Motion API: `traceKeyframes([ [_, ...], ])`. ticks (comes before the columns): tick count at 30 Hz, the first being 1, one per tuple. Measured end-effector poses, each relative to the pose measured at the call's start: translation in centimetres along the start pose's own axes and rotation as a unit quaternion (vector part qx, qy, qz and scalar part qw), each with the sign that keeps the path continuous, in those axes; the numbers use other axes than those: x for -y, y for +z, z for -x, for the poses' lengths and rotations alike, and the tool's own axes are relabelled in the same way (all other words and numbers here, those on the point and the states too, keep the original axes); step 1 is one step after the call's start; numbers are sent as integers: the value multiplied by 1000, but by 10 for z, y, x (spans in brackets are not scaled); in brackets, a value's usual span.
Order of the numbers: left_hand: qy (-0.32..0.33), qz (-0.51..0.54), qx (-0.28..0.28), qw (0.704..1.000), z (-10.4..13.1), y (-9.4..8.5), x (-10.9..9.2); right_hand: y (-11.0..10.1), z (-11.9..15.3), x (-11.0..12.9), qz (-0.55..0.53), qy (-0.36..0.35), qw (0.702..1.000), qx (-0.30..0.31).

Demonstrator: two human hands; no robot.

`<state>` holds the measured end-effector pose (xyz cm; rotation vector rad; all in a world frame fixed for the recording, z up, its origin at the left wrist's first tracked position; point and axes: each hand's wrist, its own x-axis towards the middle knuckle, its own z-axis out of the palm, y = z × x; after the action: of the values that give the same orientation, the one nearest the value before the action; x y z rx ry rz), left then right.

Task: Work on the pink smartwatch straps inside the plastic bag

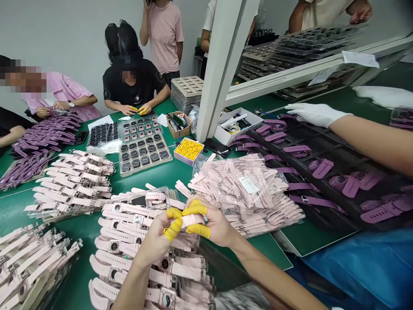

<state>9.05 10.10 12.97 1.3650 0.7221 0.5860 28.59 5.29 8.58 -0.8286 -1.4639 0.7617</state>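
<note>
Head view, busy bench. Left hand (pixel 157 236) and right hand (pixel 217 220) brought together over a green tabletop (pixel 178 173), yellow rubber finger cots (pixel 173 231) on thumbs and fingers. Grip narrow on both sides: a short pale pink flexible watch strap piece (pixel 189 221) pinched between the fingertips, a metallic-looking edge near the right fingers. Whether a watch case is joined to it: cannot tell, fingers cover too much.

Location of the piece: in the air, above the right-hand part of a layered stack of pale pink strapped watches with square metal cases (pixel 127 249). To the right, near the right hand, a heap of pale pink straps in clear plastic (pixel 237 181).

Step in hand, my reading: two-handed fine handling of the strap, perhaps fitting or checking. Next move seems to call for a steady left pinch, small right-finger adjustments, and a clear look at the strap end, pressing lightly so the soft band does not twist
</note>
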Motion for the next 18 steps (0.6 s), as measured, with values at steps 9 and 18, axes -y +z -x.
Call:
traceKeyframes([
  [9, -40, -79, 14, 996, 3, -2, -6, -3, 1, 7, 48, -5, 998, 34],
  [18, -7, 25, 13, 1000, -3, -3, 1, -6, 6, -1, -68, 120, 990, -4],
])
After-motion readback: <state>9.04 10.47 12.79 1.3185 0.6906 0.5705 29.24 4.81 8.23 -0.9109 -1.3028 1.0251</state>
